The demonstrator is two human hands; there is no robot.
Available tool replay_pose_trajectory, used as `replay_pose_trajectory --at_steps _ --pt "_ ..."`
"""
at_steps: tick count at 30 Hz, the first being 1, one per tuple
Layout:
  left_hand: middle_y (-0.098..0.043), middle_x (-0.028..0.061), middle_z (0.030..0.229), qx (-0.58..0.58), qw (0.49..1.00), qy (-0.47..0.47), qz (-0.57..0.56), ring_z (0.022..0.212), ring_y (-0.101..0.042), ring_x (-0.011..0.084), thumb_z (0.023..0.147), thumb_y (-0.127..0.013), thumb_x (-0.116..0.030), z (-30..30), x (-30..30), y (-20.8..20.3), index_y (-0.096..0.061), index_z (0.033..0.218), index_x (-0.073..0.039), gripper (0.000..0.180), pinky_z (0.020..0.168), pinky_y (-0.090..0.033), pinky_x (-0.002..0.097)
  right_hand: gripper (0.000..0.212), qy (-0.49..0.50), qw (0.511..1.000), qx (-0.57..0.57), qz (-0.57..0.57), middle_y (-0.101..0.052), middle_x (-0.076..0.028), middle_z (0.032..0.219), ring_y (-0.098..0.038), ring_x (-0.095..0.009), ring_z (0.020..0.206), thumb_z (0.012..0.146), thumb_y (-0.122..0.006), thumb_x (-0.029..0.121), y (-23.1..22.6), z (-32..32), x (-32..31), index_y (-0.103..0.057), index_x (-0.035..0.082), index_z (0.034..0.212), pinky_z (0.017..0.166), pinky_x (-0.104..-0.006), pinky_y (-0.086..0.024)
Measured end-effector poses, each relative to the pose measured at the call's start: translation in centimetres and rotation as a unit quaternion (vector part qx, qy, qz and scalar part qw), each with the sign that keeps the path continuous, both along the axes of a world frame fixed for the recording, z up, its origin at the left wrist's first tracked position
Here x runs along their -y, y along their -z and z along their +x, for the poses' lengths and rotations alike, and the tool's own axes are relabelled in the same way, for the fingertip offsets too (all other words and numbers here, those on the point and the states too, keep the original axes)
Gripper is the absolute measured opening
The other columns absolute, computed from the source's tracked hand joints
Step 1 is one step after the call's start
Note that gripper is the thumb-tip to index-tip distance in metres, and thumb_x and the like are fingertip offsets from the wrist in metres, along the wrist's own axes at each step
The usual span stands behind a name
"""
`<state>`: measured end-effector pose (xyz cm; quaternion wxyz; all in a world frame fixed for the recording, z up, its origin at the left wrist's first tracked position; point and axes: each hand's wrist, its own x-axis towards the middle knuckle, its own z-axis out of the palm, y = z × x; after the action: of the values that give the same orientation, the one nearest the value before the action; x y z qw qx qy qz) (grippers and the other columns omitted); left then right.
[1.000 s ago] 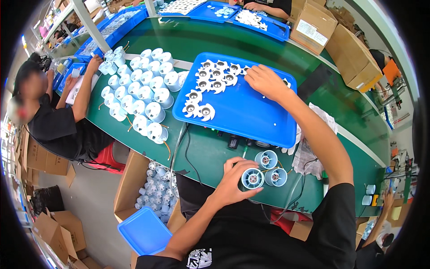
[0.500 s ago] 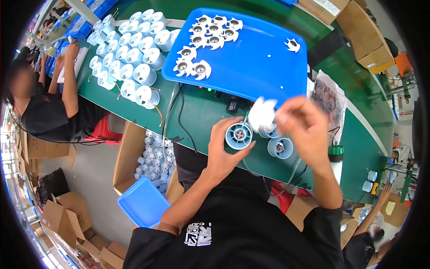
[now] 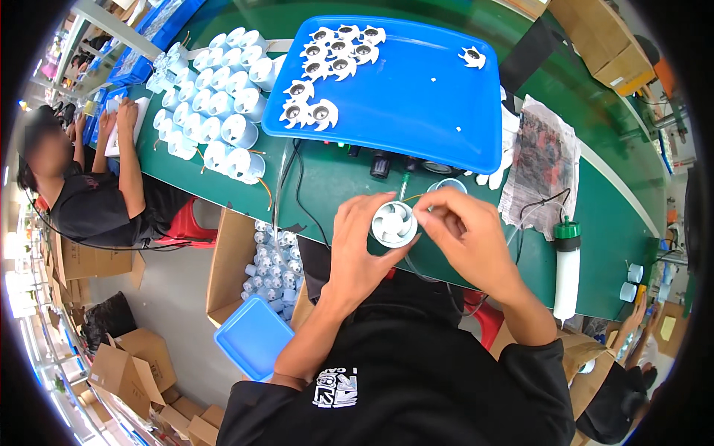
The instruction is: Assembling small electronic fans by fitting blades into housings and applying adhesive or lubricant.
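Observation:
A light blue fan housing, shaped like a short cup, is gripped by my left hand, its fingers and thumb wrapped round the side. A white bladed impeller sits inside the mouth of the housing. My right hand is at the housing's right rim with its fingers curled and the thumb pressed near the edge. Whatever lies between those fingertips is hidden. Another pale blue housing stands just behind my right hand, partly covered by it.
A blue tray holds several white impellers. Rows of housings with wires stand at left. A white bottle with a green cap stands right, near a crumpled printed sheet. Below the table are a carton and a blue tray; a co-worker sits left.
The white impeller has gone from my raised right hand into the housing in my left. My right hand has come down and left to the rim.

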<state>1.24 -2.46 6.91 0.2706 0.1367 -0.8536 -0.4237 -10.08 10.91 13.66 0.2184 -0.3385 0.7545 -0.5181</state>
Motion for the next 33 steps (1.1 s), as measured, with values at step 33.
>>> replay_pose_trajectory --at_steps 33 --pt "-0.048 0.0156 0.134 -0.016 0.991 -0.044 -0.126 0.125 -0.041 0.0357 0.077 -0.080 -0.009 -0.5 -1.4 2.0 -0.058 0.127 -0.007 0.055 0.107 -0.034 0.0475 0.003 0.006 0.623 -0.743 0.243 -0.069 -0.013 0.083 -0.071 -0.024 0.078 0.074 -0.068 0.009 3.9 -22.5 5.9 -0.070 0.008 0.075 0.062 -0.0338 -0.056"
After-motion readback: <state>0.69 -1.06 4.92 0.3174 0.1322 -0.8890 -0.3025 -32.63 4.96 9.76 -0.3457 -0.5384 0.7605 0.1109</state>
